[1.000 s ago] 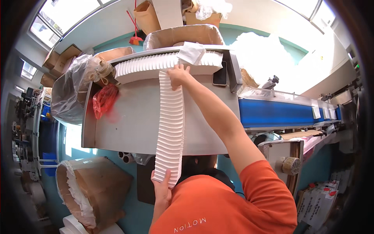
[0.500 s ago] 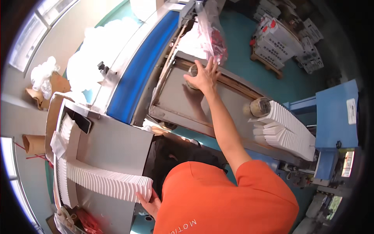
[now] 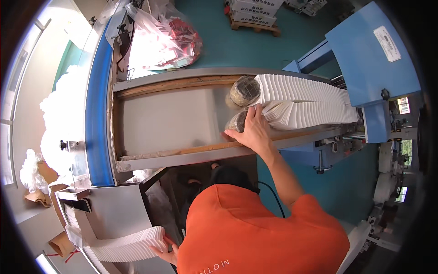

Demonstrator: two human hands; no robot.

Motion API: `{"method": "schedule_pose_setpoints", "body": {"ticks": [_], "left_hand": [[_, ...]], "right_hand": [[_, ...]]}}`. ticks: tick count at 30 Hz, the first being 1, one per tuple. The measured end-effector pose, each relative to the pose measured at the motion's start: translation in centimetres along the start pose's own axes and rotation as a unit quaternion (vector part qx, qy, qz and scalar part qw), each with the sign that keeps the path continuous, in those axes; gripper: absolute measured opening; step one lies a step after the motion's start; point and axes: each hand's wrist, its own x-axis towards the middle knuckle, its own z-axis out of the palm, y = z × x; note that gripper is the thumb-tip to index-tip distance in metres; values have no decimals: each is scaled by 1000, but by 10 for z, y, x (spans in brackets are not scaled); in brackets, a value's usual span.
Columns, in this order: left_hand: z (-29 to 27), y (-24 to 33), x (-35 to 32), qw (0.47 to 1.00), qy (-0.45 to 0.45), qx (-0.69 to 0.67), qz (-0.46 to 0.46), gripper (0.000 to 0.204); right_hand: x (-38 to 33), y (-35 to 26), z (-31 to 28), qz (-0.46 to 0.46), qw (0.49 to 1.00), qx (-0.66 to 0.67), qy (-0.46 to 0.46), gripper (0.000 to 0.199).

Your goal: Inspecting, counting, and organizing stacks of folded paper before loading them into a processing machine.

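My right hand [image 3: 255, 130] wraps round a squat cylinder [image 3: 236, 121] wrapped in tape, at the near end of a row of folded white paper sheets [image 3: 301, 114] in the long tray [image 3: 182, 158]. Beside it a second taped cylinder [image 3: 245, 91] stands against another white paper row [image 3: 296, 87]. At the lower left, my left hand [image 3: 168, 251] rests with fingers spread at the end of a curved row of white paper [image 3: 130, 245] on a grey table. The palm side is hidden.
A blue belt [image 3: 98, 105] runs along the tray's left end. Clear bags with red and white contents [image 3: 171, 41] lie beyond the tray. A blue machine [image 3: 369, 55] stands at the right end. Boxes on a pallet [image 3: 253, 27] are at the back. A dark phone-like object [image 3: 80, 203] lies on the grey table.
My right hand has carried the taped cylinder from the tray's left end rightward to the paper row. The view has swung to the right. My left hand stays at its paper row.
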Motion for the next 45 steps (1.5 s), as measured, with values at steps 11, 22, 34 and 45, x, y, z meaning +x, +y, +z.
{"method": "schedule_pose_setpoints", "body": {"ticks": [11,22,34,45], "left_hand": [[-22,-11,12,998,26,59,26,82],[17,1,-7,999,43,1,17,97],[-23,14,2,968,-2,-236,-80,50],[-88,168,166,705,243,490,452,49]], "right_hand": [[-9,35,-22,22,999,38,-30,90],[-30,16,-30,112,983,-145,-23,82],[-208,-303,96,106,476,338,-805,120],[-222,-328,82,36,578,228,-783,103]]}}
